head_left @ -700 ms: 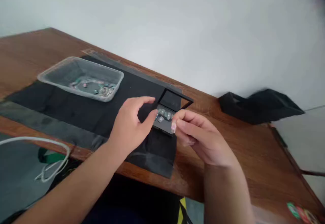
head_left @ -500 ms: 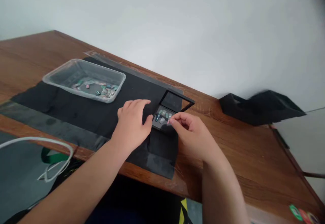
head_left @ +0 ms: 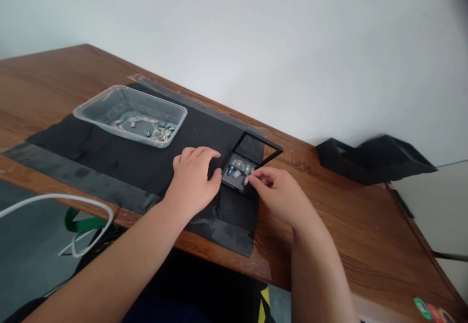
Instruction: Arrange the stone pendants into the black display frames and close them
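Note:
A small black case (head_left: 233, 182) with a windowed lid (head_left: 258, 148) stands open on the black mat. Several small decorated pieces that look like press-on nails (head_left: 237, 173) lie in its grey bed, in teal, dark blue and pale tones. My right hand (head_left: 276, 191) pinches a small pink press-on nail (head_left: 245, 180) between thumb and finger at the case's right front side. To the left of the case, my left hand (head_left: 195, 176) is open, thumb and fingers apart, its thumb tip close to the case's edge.
On the left of the black mat (head_left: 98, 152) is a clear plastic tub (head_left: 146, 141) with several more small pieces inside. A black open box (head_left: 373, 162) stands at the right by the wall. A white cable (head_left: 62, 196) hangs past the wooden table's front edge.
My right hand has set the pink nail lower onto the case's bed, at its right front. The whole view has shifted slightly; my left hand keeps its place beside the case.

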`<state>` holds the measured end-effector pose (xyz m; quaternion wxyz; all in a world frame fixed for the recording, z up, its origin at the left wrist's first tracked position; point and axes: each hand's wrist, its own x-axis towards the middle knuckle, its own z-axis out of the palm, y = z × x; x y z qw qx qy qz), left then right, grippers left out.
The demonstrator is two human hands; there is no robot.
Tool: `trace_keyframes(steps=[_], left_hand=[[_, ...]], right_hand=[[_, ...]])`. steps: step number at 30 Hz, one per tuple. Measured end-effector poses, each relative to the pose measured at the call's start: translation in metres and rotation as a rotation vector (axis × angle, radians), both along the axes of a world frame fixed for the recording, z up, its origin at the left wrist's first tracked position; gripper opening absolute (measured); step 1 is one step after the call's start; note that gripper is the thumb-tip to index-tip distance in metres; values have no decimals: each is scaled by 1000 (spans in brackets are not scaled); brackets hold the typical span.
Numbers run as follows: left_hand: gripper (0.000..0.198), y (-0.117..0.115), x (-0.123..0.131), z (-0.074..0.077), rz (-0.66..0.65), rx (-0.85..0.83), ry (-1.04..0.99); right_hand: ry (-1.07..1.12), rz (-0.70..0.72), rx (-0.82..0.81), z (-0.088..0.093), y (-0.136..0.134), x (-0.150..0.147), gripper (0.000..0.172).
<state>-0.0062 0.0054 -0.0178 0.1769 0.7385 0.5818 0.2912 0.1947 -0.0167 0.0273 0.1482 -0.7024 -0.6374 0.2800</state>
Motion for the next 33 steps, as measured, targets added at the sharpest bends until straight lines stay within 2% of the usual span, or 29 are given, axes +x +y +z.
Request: trace_keyframes(steps=[20,33], left_hand=[[19,-2,0,0,-8,21,-65],[16,-2,1,1,-27,10,-55]], right_hand=[[-100,0,101,7,-6,-9,15],[-184,20,73,5,-6,-15,18]])
